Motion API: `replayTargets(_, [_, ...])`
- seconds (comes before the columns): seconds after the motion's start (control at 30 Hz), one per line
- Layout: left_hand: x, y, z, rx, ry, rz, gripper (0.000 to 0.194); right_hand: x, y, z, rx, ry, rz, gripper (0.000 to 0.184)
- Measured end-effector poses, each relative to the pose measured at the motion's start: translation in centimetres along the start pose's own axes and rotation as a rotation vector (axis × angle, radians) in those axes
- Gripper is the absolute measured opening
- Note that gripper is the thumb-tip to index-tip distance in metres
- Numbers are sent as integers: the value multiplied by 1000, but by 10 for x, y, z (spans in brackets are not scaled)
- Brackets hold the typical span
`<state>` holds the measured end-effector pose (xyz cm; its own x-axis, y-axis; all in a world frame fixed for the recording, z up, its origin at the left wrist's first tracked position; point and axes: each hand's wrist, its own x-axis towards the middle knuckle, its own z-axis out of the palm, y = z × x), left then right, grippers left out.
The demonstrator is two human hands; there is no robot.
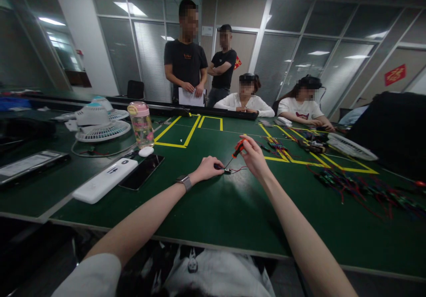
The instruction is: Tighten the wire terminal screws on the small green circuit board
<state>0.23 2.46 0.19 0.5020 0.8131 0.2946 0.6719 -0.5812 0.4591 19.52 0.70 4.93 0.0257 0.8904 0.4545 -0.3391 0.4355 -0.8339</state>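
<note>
In the middle of the green table (213, 212), my left hand (208, 168) is closed, its fingertips pinching a small dark part (227, 171) with thin red wires trailing to the right. My right hand (252, 152) grips the handle of an orange and black screwdriver (238, 148). Its thin shaft slants down to the left, and the tip meets the small part beside my left fingertips. Whether the tip sits in a screw is too small to tell.
A white power bank (104, 180), a black phone (142, 172) and a pink-lidded bottle (141, 124) stand left, with white fans (100, 121) behind. Tangled wired parts (362, 186) lie right. Yellow tape (171, 145) marks the tabletop. Two people sit opposite; two stand behind.
</note>
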Motion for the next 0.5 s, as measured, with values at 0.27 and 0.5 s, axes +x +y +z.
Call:
replayTargets(0.27, [0, -1, -1, -10, -6, 14, 19, 0, 1, 1, 18, -30, 4, 27])
replayTargets(0.5, [1, -3, 0, -9, -11, 23, 20, -1, -1, 4, -46, -25, -11, 28])
